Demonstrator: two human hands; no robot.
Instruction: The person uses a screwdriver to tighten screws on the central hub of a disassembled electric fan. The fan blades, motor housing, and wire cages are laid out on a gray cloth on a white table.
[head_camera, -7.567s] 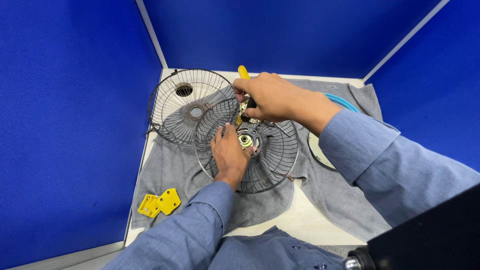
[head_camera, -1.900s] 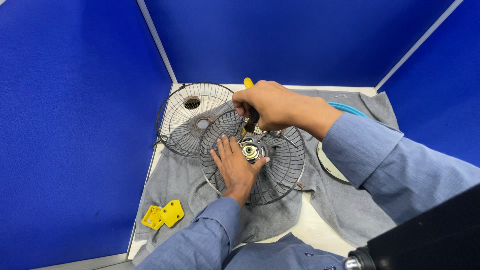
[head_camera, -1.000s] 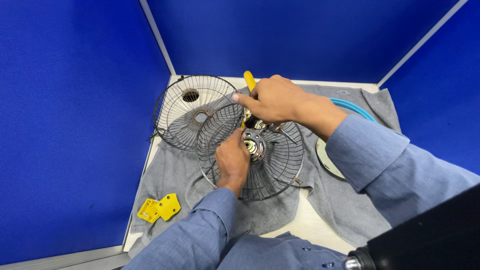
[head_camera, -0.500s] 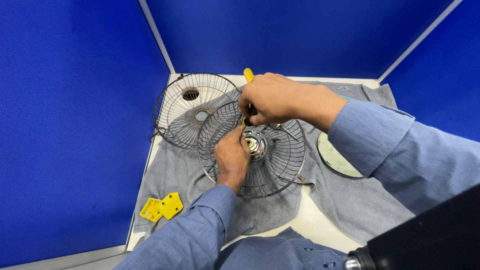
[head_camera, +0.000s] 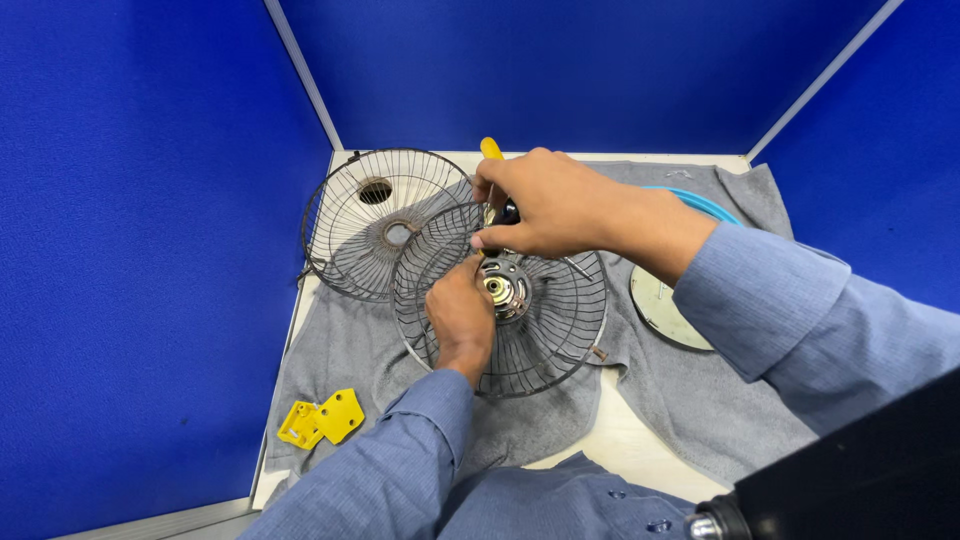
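On the grey cloth (head_camera: 350, 350), near wire fan guard (head_camera: 545, 330) lies overlapping a second guard (head_camera: 375, 220) behind-left of it, left hand (head_camera: 460, 315) gripping its hub (head_camera: 500, 288), right hand (head_camera: 545, 205) closed round a yellow-handled screwdriver (head_camera: 492, 152) above that hub

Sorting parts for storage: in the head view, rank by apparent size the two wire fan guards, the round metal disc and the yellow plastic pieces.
1-2. Front wire guard and rear wire guard: look alike, unranked.
3. Round metal disc, partly hidden.
4. Yellow plastic pieces.

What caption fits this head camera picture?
Left hand steadies a wire fan guard while right hand works a yellow-handled screwdriver at its hub.
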